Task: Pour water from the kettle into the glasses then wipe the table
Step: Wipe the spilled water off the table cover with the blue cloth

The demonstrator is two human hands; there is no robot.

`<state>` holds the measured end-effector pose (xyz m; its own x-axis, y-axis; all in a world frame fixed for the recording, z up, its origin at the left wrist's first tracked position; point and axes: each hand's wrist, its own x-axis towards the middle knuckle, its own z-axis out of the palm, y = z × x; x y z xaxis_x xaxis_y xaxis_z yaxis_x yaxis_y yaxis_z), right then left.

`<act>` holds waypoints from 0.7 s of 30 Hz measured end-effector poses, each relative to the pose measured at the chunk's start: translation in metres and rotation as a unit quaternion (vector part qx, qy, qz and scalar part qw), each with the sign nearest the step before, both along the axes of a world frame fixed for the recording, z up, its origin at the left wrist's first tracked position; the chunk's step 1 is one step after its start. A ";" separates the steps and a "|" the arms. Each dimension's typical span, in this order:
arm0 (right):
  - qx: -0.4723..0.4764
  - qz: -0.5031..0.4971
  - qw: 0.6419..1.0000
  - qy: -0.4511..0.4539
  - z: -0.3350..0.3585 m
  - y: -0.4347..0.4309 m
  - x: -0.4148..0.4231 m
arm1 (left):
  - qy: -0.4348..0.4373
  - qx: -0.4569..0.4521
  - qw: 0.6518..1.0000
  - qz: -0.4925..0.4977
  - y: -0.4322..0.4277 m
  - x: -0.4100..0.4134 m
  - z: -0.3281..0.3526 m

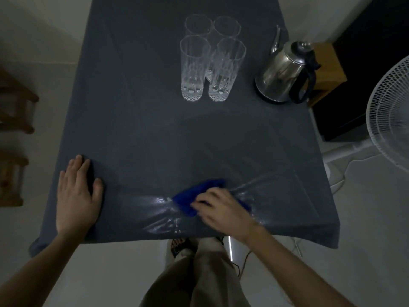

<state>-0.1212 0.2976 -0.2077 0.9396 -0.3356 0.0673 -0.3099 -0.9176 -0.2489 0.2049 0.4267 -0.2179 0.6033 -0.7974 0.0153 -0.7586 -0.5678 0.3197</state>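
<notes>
A blue cloth (194, 193) lies on the dark grey covered table (141, 120) near its front edge. My right hand (223, 210) lies on top of the cloth with curled fingers gripping it. Wet, shiny streaks spread on the table around the cloth. My left hand (77, 193) rests flat on the table at the front left, fingers straight. Several tall clear glasses (212, 60) stand grouped at the back centre. A steel kettle (285, 74) with a black handle stands upright to their right, apart from both hands.
A white fan (389, 116) stands off the table's right side. A wooden box (329, 69) sits behind the kettle beside dark furniture. Wooden furniture (15, 120) stands at the left. My legs and feet show below the table's front edge.
</notes>
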 end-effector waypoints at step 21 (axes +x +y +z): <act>0.014 0.003 1.000 -0.024 -0.005 0.037 0.062 | -0.002 0.001 1.000 -0.002 0.000 0.002 -0.002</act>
<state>-0.0588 0.3345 -0.2127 0.9378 -0.3315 0.1029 -0.2909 -0.9123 -0.2882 0.2072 0.4269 -0.2200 0.5997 -0.8001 0.0155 -0.7622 -0.5651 0.3159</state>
